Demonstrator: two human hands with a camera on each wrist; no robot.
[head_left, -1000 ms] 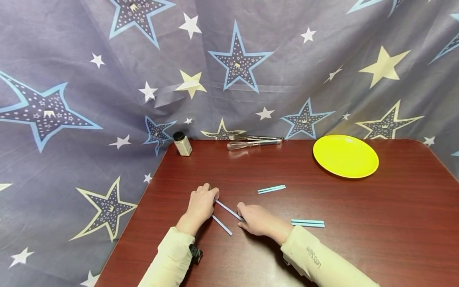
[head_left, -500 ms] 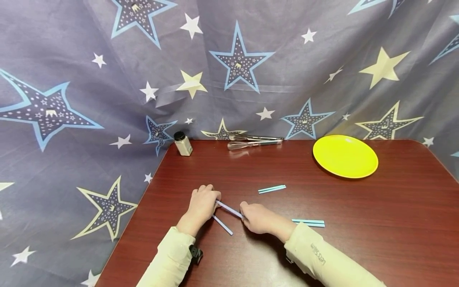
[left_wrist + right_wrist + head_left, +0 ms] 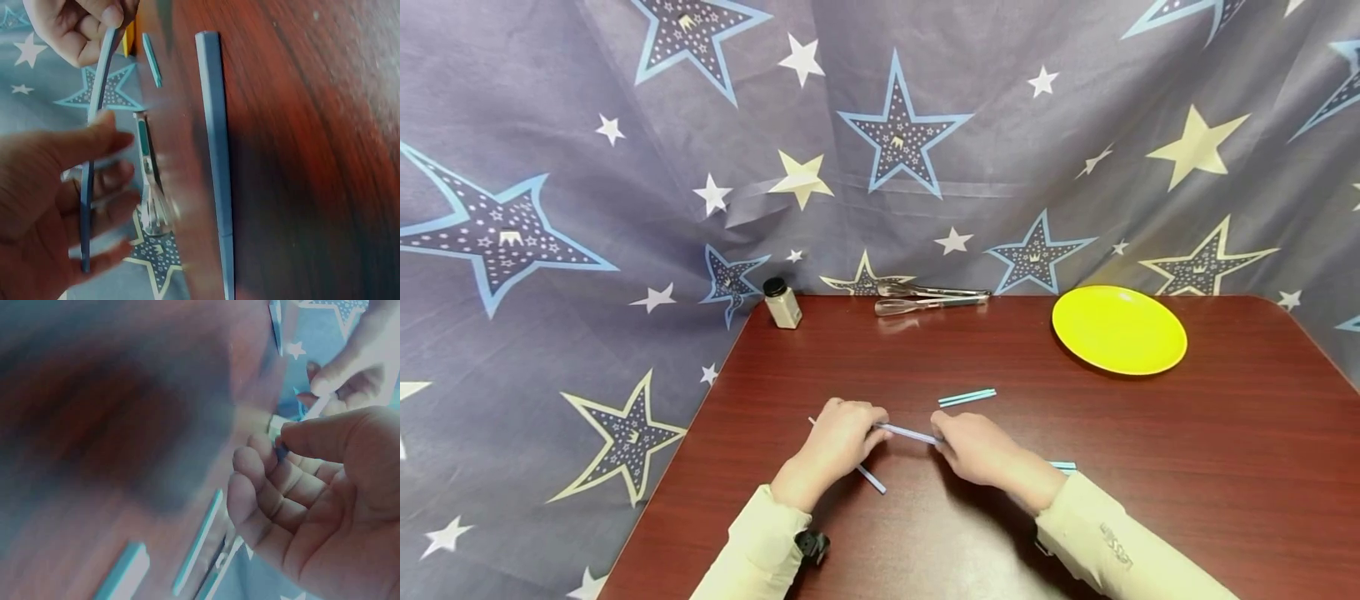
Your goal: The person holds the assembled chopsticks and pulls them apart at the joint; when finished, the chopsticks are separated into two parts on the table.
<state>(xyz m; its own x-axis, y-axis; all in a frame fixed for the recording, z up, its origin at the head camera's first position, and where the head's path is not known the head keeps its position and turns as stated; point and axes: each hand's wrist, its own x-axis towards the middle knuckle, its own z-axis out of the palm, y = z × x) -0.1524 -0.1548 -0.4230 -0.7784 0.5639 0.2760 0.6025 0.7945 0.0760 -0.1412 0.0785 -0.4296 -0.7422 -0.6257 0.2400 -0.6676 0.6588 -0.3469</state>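
Note:
A purple-blue chopstick (image 3: 912,433) spans the space between both hands above the table. My right hand (image 3: 981,450) pinches one end of it between thumb and index finger, clearest in the right wrist view at the chopstick tip (image 3: 282,450). My left hand (image 3: 842,442) holds the same chopstick nearer its other end, thumb across it and the other fingers loosely spread in the left wrist view. Beneath the left hand, a matching chopstick (image 3: 215,144) lies on the table, partly covered by that hand in the head view.
Two light-blue chopsticks (image 3: 967,397) lie side by side beyond the hands. Another light-blue pair (image 3: 1063,467) is partly hidden by the right forearm. Along the back edge are a black-lidded shaker (image 3: 783,305), metal tongs (image 3: 928,300) and a yellow plate (image 3: 1120,331).
Both hands have moved right with the chopstick, the right hand farther, and it now lies closer to level. More of the other chopstick shows behind the left hand.

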